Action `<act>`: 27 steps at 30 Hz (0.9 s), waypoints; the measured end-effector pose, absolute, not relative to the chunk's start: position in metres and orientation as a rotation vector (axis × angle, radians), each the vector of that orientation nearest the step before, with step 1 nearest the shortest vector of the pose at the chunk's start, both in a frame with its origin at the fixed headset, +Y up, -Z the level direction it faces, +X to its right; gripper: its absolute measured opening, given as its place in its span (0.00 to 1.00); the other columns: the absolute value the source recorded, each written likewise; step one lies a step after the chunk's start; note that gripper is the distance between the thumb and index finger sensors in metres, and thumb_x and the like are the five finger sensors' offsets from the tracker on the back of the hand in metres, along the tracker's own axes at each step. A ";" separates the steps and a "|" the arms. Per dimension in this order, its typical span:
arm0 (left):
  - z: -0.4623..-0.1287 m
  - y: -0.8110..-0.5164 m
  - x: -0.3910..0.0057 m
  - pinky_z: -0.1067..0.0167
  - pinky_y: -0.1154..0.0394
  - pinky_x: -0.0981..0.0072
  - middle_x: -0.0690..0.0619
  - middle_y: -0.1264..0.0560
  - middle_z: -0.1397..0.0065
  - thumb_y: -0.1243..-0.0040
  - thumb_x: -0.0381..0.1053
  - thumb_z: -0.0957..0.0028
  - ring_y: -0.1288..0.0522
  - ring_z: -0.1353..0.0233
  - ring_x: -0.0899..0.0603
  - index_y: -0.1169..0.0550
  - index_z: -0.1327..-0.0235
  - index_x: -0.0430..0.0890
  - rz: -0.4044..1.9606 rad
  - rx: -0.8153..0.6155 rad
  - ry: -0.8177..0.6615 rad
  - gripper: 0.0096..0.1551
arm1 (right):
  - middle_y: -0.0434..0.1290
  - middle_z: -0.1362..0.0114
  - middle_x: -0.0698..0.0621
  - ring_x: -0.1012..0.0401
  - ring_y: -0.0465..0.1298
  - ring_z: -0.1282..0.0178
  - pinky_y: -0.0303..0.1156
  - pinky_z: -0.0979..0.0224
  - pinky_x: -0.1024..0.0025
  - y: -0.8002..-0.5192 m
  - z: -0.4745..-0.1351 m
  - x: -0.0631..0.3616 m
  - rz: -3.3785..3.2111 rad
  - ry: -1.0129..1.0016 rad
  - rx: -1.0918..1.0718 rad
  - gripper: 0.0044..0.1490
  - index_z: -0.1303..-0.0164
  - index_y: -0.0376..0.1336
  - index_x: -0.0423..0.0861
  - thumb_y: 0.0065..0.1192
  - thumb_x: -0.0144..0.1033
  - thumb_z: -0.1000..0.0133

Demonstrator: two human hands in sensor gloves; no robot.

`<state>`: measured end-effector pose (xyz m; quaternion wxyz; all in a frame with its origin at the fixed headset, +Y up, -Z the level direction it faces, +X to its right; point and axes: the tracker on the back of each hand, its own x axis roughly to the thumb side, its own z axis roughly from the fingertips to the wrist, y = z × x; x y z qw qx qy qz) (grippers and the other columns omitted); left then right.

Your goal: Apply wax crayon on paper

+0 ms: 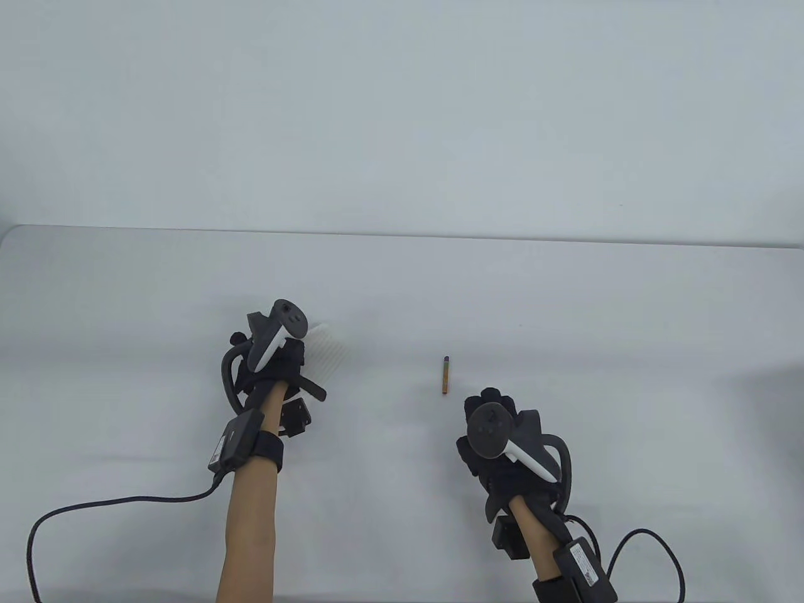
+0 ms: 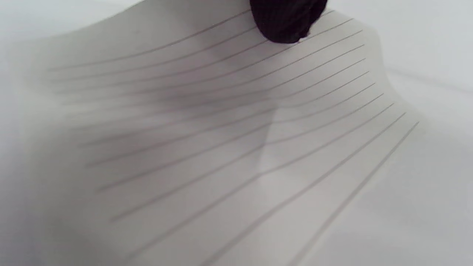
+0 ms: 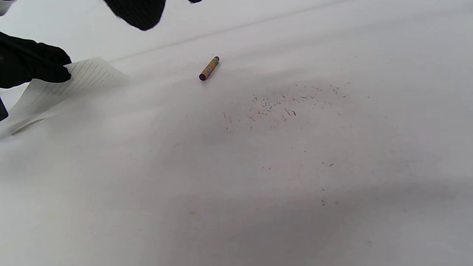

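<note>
A sheet of lined white paper (image 1: 328, 352) is held by my left hand (image 1: 286, 367), which pinches one edge and lifts it, so the sheet bends. In the left wrist view the paper (image 2: 236, 147) fills the frame, with a gloved fingertip (image 2: 288, 20) on it. A short wax crayon (image 1: 445, 375) with an orange wrapper and purple ends lies on the table between the hands. My right hand (image 1: 493, 402) is just below and right of the crayon, apart from it and holding nothing. The right wrist view shows the crayon (image 3: 209, 68) and the paper (image 3: 74, 87).
The white table (image 1: 565, 301) has small crayon crumbs (image 3: 281, 107) scattered near the crayon. Its far edge (image 1: 402, 233) meets a white wall. Glove cables trail at the lower left (image 1: 94, 505) and lower right (image 1: 653, 543).
</note>
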<state>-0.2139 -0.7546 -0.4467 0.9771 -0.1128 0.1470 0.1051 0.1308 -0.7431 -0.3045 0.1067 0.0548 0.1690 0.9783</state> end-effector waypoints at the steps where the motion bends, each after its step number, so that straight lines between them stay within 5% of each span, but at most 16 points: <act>1: -0.440 -0.745 -0.209 0.17 0.58 0.38 0.55 0.42 0.10 0.53 0.53 0.33 0.44 0.11 0.39 0.35 0.30 0.60 0.197 -0.154 0.258 0.19 | 0.28 0.15 0.46 0.47 0.35 0.15 0.37 0.21 0.37 -0.741 -0.304 0.131 2.882 0.484 0.162 0.44 0.17 0.34 0.48 0.46 0.47 0.36; 9: -0.372 -0.663 -0.176 0.24 0.38 0.40 0.52 0.24 0.27 0.54 0.52 0.32 0.22 0.29 0.38 0.38 0.28 0.54 0.230 0.095 0.071 0.20 | 0.28 0.15 0.46 0.47 0.36 0.15 0.38 0.21 0.37 -0.732 -0.295 0.136 2.883 0.460 0.163 0.44 0.17 0.34 0.47 0.46 0.47 0.36; 16: -0.325 -0.609 -0.156 0.26 0.33 0.45 0.52 0.29 0.26 0.55 0.47 0.31 0.21 0.44 0.45 0.44 0.25 0.52 0.404 0.199 -0.105 0.24 | 0.28 0.15 0.46 0.47 0.36 0.15 0.38 0.21 0.37 -0.731 -0.290 0.134 2.875 0.473 0.166 0.44 0.17 0.34 0.47 0.46 0.47 0.36; 27: -0.291 -0.626 -0.145 0.26 0.32 0.47 0.40 0.51 0.14 0.52 0.42 0.32 0.22 0.44 0.48 0.55 0.19 0.50 0.656 0.066 -0.265 0.36 | 0.28 0.15 0.46 0.47 0.37 0.15 0.39 0.21 0.37 -0.737 -0.293 0.133 2.873 0.547 0.151 0.44 0.17 0.34 0.47 0.46 0.46 0.36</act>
